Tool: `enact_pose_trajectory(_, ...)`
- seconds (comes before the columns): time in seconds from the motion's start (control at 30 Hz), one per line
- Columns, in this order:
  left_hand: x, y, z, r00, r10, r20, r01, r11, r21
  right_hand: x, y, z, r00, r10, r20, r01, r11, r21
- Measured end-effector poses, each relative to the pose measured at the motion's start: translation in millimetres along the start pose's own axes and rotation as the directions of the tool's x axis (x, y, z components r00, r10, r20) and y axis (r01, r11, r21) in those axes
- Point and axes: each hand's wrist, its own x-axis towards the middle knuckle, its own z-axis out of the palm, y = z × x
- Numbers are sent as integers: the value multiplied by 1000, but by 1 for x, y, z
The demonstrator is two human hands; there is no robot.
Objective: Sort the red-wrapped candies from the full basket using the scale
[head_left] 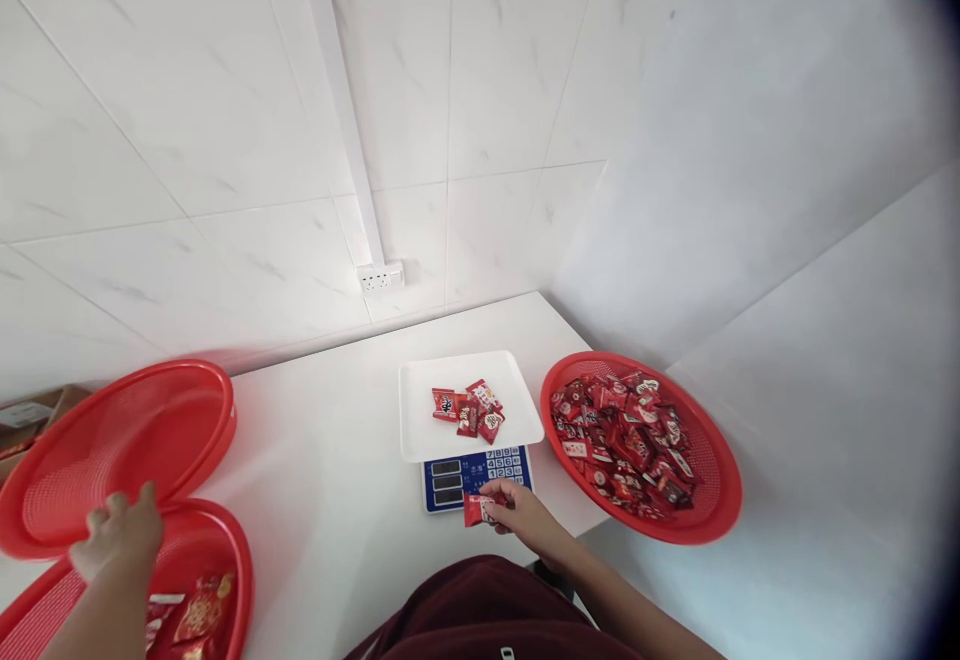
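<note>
My right hand (pixel 510 512) pinches a small red snack packet (pixel 477 510) just in front of the blue keypad of a weighing scale (pixel 448 480). On the scale's white tray (pixel 420 435) lie several red and dark-red packets (pixel 469 415). Far to the left, my left hand (pixel 120 532) hangs over the near red basket (pixel 244 580), its fingers apart and nothing visible in them. Inside that basket are larger red-and-gold packets (pixel 199 612), partly hidden by my forearm and the frame edge.
A red basket (pixel 731 480) full of small wrapped packets stands at the right. Another red basket (pixel 217 380) sits at the back left, beside a cardboard box (pixel 64 405). The white table (pixel 322 440) meets a tiled wall with a socket (pixel 381 278).
</note>
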Motion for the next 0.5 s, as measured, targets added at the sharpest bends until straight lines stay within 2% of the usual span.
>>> enact_pose_trajectory(0.07, 15, 19, 6, 1000, -22, 17, 21, 997, 77, 0, 2, -1, 1000, -6, -8, 6, 1000, 0)
enact_pose_trajectory(0.1, 21, 26, 10, 999, 8, 46, -12, 996, 90, 0, 3, -1, 1000, -10, -15, 10, 1000, 4)
enact_pose_trajectory(0.17, 28, 31, 21, 983, 154, 97, -161, 984, 77, 1, 5, -3, 999, -16, -27, 17, 1000, 15)
enact_pose_trajectory(0.27, 28, 19, 42, 918, 387, 83, -386, 922, -34, 3, 10, -5, 999, -11, -36, 12, 1000, 26)
enact_pose_trajectory(0.33, 24, 5, 53, 874, 481, 75, -467, 872, -149, 4, 11, -4, 1000, -1, -22, 2, 1000, 20)
enact_pose_trajectory(0.5, 15, -15, 59, 835, 536, 125, -461, 805, -373, 6, 7, 3, 1000, 1, 23, -1, 1000, -21)
